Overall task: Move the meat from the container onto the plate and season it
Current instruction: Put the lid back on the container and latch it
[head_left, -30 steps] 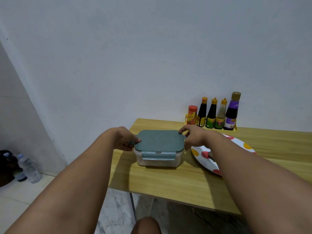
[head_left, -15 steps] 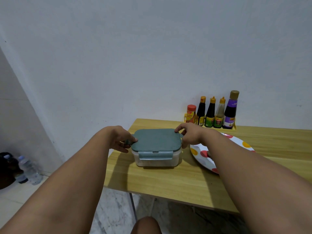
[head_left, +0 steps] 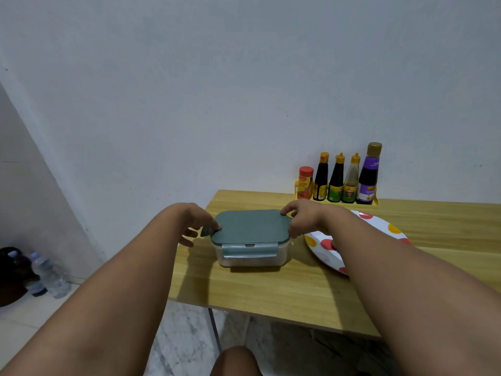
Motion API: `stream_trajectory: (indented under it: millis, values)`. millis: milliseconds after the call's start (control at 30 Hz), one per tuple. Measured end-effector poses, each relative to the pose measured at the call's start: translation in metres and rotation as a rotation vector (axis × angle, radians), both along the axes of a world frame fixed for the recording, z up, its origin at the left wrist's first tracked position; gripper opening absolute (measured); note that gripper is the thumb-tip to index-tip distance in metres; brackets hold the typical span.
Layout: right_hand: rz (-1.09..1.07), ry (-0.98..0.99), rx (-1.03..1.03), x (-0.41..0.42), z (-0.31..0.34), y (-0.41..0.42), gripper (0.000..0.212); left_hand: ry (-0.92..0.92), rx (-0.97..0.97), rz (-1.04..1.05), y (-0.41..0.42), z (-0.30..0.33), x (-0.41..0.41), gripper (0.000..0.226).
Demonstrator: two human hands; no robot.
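A clear plastic container (head_left: pixel 252 257) with a grey-green lid (head_left: pixel 250 225) stands on the wooden table, lid on and front latch down. The meat inside cannot be made out through the cloudy wall. My left hand (head_left: pixel 196 222) is at the lid's left end, its fingers pinching the left latch, which sticks outward. At the lid's right end, my right hand (head_left: pixel 303 218) has its fingers on the far corner and its thumb against the side. A white plate (head_left: pixel 379 226) with red and yellow dots lies just right of the container, partly under my right forearm.
Several sauce and seasoning bottles (head_left: pixel 336 183) stand in a yellow rack at the back against the wall. The table (head_left: pixel 271 289) ends just left of the container and near my knee (head_left: pixel 235 362). A water bottle (head_left: pixel 48 275) and a dark jar sit on the floor at left.
The left latch has swung out from the lid under my left fingers. My right hand has shifted slightly along the lid's right end. The container stays in place.
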State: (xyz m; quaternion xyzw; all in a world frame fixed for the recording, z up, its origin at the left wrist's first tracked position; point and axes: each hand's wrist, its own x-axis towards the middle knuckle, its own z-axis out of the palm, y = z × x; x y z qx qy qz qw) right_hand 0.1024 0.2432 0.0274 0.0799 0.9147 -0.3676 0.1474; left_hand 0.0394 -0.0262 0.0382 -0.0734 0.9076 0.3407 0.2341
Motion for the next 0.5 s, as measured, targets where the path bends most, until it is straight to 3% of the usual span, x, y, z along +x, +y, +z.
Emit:
stream_trajectory:
  millis: [100,167,300,500]
  values:
    - [-0.044,-0.002,-0.08,0.001,0.005,-0.001,0.042,0.017,-0.035,-0.008,0.007,0.002,0.0,0.024]
    - [-0.072,0.002,-0.092,0.001,0.006,-0.003,0.035,0.02,-0.036,-0.019,0.013,0.002,0.001,0.025]
    - [-0.1,0.026,-0.085,0.005,0.005,-0.01,0.051,0.045,-0.071,-0.057,0.024,0.002,0.003,0.047]
    - [-0.187,0.007,-0.226,0.006,0.002,-0.013,0.056,0.108,-0.106,-0.059,0.033,-0.008,-0.001,0.063]
